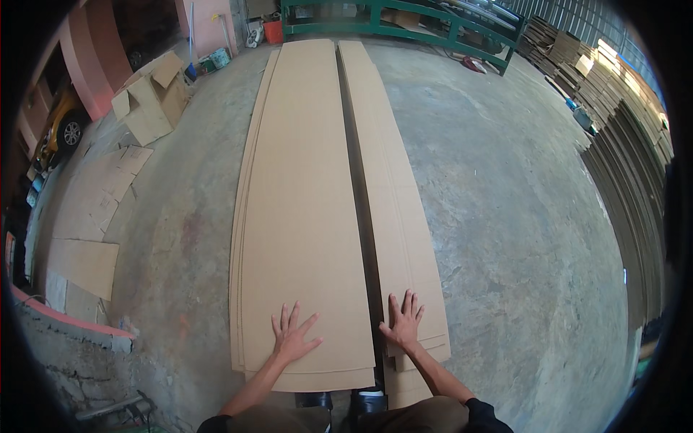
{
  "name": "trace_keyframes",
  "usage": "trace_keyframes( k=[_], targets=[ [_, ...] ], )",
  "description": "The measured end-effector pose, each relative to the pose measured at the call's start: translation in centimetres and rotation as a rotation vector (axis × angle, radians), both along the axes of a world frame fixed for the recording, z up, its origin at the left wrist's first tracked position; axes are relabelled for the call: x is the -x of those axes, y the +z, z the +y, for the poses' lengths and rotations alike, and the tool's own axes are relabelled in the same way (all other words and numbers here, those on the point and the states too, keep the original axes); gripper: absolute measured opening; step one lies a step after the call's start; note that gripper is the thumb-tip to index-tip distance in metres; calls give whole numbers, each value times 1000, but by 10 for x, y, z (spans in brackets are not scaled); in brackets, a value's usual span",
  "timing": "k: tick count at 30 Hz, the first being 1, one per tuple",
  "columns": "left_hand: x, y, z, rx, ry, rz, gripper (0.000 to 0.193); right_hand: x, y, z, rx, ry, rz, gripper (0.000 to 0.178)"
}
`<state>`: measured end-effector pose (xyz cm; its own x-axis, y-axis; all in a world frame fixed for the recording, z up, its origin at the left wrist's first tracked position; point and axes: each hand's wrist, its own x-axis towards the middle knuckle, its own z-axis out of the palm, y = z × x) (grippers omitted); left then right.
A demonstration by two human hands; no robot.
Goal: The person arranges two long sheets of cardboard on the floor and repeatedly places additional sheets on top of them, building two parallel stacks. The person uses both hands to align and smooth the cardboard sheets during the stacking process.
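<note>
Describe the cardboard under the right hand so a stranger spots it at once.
On the floor, the wide stack runs toward the green frame. Just right of it, slightly apart, lies the narrow stack, with the right hand on its near end. It is clearly the slimmer of the two cardboard stacks.

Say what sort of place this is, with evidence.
Probably a workshop or warehouse handling cardboard: long cardboard sheets on a grey floor, stacked sheets at right, a green frame behind.

Workshop: concrete floor, long green frame, stacked sheets, probably cardboard, rightward.
</note>
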<state>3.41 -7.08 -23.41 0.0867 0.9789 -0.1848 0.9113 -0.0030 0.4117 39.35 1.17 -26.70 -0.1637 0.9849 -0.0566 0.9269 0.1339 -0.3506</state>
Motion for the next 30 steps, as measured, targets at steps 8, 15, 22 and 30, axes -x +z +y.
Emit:
trace_keyframes(
  k=[8, 15, 22, 30],
  targets=[
    [-1, 1, 0, -10, 1, 20, 83, 2, 7, -1, 22, -9, 20, 110],
    [-1, 2, 1, -14, 2, 15, 82, 3, 10, -1, -9, -3, 27, 107],
    [-1, 1, 0, -20, 4, 22, 81, 3, 11, -2, -9, -8, 38, 107],
    [0, 3, 0, -15, 3, 16, 81, 4, 9, -1, 2, -7, 19, 109]
  ],
)
